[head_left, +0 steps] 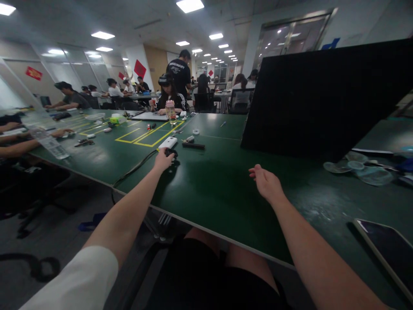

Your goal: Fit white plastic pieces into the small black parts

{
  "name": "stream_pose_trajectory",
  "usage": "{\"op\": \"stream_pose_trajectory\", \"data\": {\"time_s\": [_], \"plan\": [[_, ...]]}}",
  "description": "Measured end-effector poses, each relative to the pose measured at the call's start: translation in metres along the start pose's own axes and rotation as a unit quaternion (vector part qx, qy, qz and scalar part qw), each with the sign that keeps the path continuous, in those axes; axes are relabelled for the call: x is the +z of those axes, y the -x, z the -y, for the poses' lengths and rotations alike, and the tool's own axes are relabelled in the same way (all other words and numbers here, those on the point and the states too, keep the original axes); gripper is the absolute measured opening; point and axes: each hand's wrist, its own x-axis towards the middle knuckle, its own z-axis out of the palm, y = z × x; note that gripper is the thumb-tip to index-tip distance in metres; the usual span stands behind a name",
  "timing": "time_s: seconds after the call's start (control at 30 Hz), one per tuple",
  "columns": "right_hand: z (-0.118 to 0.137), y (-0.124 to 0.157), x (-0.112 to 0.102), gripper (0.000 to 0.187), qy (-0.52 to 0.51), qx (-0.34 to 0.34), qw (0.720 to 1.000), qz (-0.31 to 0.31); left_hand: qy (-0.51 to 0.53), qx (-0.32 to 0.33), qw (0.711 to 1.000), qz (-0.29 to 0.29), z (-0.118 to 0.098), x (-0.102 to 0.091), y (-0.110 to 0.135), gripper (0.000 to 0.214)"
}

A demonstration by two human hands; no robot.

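The wide green table (226,189), matte and faintly scuffed, carries everything here. A large flat black panel (325,99) is stood tilted at the far right. A thin glossy tablet (387,249) lies at the near right edge. A white rounded adapter (167,142) is joined by a black cable (132,170) trailing off the table edge.

The left hand (163,160) is closed over a small black device (171,153), just beside the adapter. The right hand (265,181) is held loosely curled, empty, above bare table.

The grip is best kept low and firm, with the cable left slack so nothing is dragged.
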Motion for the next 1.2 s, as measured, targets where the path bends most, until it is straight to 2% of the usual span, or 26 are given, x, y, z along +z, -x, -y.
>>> {"op": "stream_pose_trajectory", "data": {"time_s": [0.07,0.17,0.2,0.27,0.33,0.4,0.47,0.57,0.67,0.7,0.77,0.87,0.97,1.07,1.13,1.2], "plan": [[-0.001,-0.001,-0.001,0.073,0.01,0.004,1.0,0.004,0.024,0.019,0.999,0.032,-0.013,0.031,0.003,0.043],[0.002,0.0,-0.002,0.062,0.064,0.006,0.996,0.056,0.052,0.068,0.991,0.102,-0.043,0.089,0.018,0.045],[0.003,0.001,-0.002,0.06,0.089,-0.003,0.993,0.074,0.055,0.085,0.986,0.131,-0.056,0.11,0.026,0.047],[0.006,0.004,-0.001,0.069,0.136,-0.033,0.986,0.087,0.07,0.109,0.975,0.18,-0.084,0.15,0.048,0.049],[0.009,0.007,-0.001,0.073,0.169,-0.059,0.98,0.083,0.11,0.105,0.967,0.204,-0.111,0.184,0.071,0.047],[0.01,0.009,-0.001,0.059,0.186,-0.065,0.977,0.078,0.157,0.078,0.962,0.207,-0.134,0.208,0.093,0.044],[0.008,0.009,-0.002,0.04,0.2,-0.059,0.976,0.069,0.201,0.044,0.956,0.207,-0.147,0.219,0.109,0.043],[0.007,0.009,-0.004,0.026,0.224,-0.06,0.97,0.069,0.276,-0.022,0.928,0.25,-0.153,0.217,0.12,0.045],[0.01,0.009,-0.003,0.022,0.233,-0.065,0.967,0.08,0.336,-0.081,0.885,0.311,-0.15,0.199,0.118,0.045],[0.012,0.01,-0.003,0.021,0.231,-0.06,0.968,0.08,0.343,-0.087,0.879,0.318,-0.147,0.192,0.115,0.045],[0.015,0.011,-0.004,0.02,0.213,-0.038,0.973,0.08,0.338,-0.08,0.886,0.309,-0.139,0.177,0.107,0.044],[0.018,0.012,-0.006,0.023,0.164,0.01,0.983,0.081,0.301,-0.037,0.916,0.263,-0.118,0.154,0.092,0.044],[0.017,0.01,-0.005,0.032,0.163,0.009,0.984,0.068,0.258,0.048,0.935,0.238,-0.095,0.137,0.081,0.047],[0.013,0.006,-0.001,0.037,0.212,-0.015,0.974,0.083,0.248,0.13,0.926,0.253,-0.086,0.127,0.079,0.052],[0.012,0.004,0.001,0.032,0.226,-0.022,0.969,0.093,0.243,0.16,0.917,0.275,-0.088,0.126,0.083,0.055],[0.012,0.004,0.002,0.026,0.215,-0.027,0.973,0.077,0.213,0.185,0.914,0.29,-0.093,0.127,0.089,0.056]]}}
